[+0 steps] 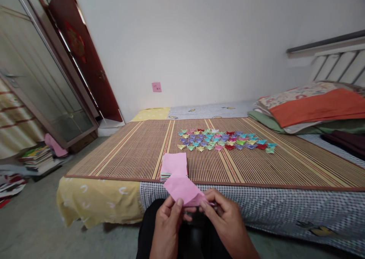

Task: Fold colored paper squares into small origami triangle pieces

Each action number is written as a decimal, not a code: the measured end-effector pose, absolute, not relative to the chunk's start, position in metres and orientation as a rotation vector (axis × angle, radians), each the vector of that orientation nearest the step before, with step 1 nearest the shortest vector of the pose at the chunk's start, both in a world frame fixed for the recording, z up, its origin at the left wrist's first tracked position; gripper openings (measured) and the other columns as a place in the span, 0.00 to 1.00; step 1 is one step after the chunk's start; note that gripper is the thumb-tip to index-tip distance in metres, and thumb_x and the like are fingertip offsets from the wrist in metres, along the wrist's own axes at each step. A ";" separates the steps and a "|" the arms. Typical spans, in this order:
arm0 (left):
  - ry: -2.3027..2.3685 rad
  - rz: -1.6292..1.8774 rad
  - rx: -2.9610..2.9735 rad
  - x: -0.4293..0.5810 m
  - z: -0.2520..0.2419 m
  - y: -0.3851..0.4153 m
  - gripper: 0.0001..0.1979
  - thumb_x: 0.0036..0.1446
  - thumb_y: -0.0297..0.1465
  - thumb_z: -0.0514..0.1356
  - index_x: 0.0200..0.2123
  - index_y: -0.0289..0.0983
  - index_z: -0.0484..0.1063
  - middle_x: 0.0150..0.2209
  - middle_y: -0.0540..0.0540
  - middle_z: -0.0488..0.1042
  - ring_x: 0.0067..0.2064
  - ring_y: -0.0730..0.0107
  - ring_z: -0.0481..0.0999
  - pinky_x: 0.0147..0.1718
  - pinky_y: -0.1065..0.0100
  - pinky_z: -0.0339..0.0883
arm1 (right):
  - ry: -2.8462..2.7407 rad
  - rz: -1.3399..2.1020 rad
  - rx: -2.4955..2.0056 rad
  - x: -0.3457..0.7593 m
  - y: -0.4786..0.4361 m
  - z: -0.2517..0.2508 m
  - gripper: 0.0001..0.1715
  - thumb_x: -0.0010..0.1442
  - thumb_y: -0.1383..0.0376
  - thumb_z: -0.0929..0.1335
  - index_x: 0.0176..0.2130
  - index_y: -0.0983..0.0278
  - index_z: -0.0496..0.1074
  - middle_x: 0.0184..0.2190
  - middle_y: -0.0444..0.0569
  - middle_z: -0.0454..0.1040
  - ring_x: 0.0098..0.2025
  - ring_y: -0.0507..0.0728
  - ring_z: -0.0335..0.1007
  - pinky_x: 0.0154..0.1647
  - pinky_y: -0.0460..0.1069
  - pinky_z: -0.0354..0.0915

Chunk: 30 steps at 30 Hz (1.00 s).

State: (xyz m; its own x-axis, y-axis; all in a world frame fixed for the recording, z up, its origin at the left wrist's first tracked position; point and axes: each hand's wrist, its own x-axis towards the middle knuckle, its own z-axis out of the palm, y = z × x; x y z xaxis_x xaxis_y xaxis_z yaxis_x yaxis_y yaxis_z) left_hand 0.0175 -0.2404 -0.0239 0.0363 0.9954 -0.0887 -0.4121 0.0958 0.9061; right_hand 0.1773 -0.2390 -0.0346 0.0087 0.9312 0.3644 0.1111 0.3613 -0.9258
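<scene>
My left hand point(168, 221) and my right hand point(224, 217) are both pinched on a partly folded pink paper sheet point(182, 189), held low in front of me over my lap. Just beyond it a stack of square paper sheets point(174, 166), pink on top, lies at the near edge of a striped bamboo mat point(131, 152). Farther back on the mat, several small folded paper pieces point(225, 140) in many colours lie in neat rows.
The mat covers a low bed with a checked sheet point(270, 209) and a yellow sheet point(97, 198). Folded bedding and pillows point(310, 107) are piled at the right. Books point(37, 156) lie on the floor at the left, beside a glass-door cabinet point(42, 80) and a red door point(85, 57).
</scene>
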 end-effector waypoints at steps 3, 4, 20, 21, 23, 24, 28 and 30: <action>0.893 1.308 0.808 0.022 -0.026 -0.240 0.22 0.46 0.41 0.77 0.41 0.33 0.84 0.35 0.39 0.84 0.32 0.66 0.79 0.33 0.69 0.74 | -1.360 0.906 -1.028 0.172 -0.240 -0.038 0.16 0.67 0.56 0.69 0.31 0.63 0.72 0.28 0.47 0.75 0.32 0.55 0.73 0.34 0.47 0.68; 0.890 1.311 0.795 0.023 -0.026 -0.240 0.21 0.45 0.41 0.77 0.39 0.33 0.84 0.34 0.40 0.84 0.31 0.67 0.79 0.32 0.70 0.73 | -1.347 0.920 -1.026 0.170 -0.240 -0.038 0.16 0.67 0.56 0.69 0.31 0.63 0.72 0.28 0.47 0.75 0.31 0.55 0.73 0.34 0.47 0.68; 0.717 1.177 0.655 0.013 -0.029 -0.239 0.19 0.53 0.44 0.73 0.34 0.33 0.79 0.24 0.46 0.81 0.20 0.74 0.76 0.20 0.76 0.65 | -1.152 1.141 -1.038 0.178 -0.232 -0.032 0.20 0.58 0.50 0.74 0.33 0.65 0.77 0.28 0.46 0.75 0.29 0.54 0.68 0.32 0.47 0.65; 0.660 1.118 0.580 0.012 -0.031 -0.239 0.20 0.52 0.45 0.73 0.35 0.34 0.79 0.26 0.45 0.82 0.21 0.73 0.77 0.20 0.77 0.65 | -1.159 1.142 -1.036 0.180 -0.232 -0.032 0.19 0.59 0.51 0.73 0.34 0.64 0.77 0.29 0.46 0.76 0.31 0.55 0.69 0.33 0.48 0.66; 0.563 0.952 0.445 0.009 -0.035 -0.238 0.23 0.49 0.46 0.75 0.39 0.34 0.81 0.32 0.42 0.86 0.22 0.71 0.80 0.20 0.77 0.67 | -1.195 1.131 -1.023 0.182 -0.232 -0.032 0.15 0.60 0.54 0.73 0.35 0.64 0.78 0.30 0.47 0.77 0.33 0.57 0.71 0.36 0.48 0.67; 0.531 0.882 0.400 0.008 -0.036 -0.237 0.24 0.47 0.45 0.76 0.39 0.32 0.82 0.35 0.40 0.86 0.24 0.70 0.82 0.21 0.77 0.68 | -1.225 1.119 -1.015 0.183 -0.231 -0.033 0.13 0.60 0.56 0.72 0.35 0.64 0.77 0.30 0.47 0.77 0.34 0.57 0.72 0.37 0.49 0.68; 0.541 0.940 0.384 0.012 -0.031 -0.238 0.19 0.45 0.35 0.78 0.39 0.30 0.84 0.36 0.38 0.86 0.28 0.71 0.83 0.27 0.78 0.72 | -1.358 1.024 -0.970 0.184 -0.228 -0.038 0.07 0.61 0.63 0.69 0.32 0.62 0.77 0.32 0.48 0.78 0.39 0.59 0.75 0.43 0.51 0.70; 0.613 1.057 0.428 0.014 -0.025 -0.239 0.16 0.45 0.31 0.78 0.38 0.31 0.84 0.35 0.40 0.85 0.31 0.70 0.83 0.32 0.75 0.73 | -1.382 0.920 -0.998 0.185 -0.228 -0.041 0.08 0.61 0.67 0.68 0.39 0.61 0.78 0.41 0.50 0.80 0.46 0.60 0.76 0.50 0.53 0.70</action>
